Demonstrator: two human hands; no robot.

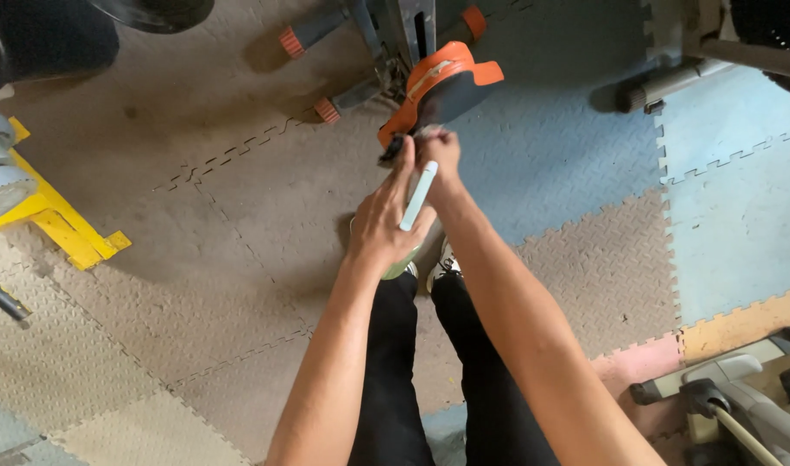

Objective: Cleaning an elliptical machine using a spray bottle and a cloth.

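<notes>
Head view — hands (412, 190) gripping pale tube (419, 195).

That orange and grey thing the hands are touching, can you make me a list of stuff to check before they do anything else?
1. Left hand has the pale tube pinned across its fingers: ok.
2. Right hand is touching the orange and grey part: ok.
3. What the right fingertips pinch there: cannot tell, too small.
4. Both hands in plain view: ok.
5. Feet flat on the foam floor mats: cannot tell, arms hide most of the shoes.
6. Orange and grey part firmly fixed to the metal frame: cannot tell.
</notes>
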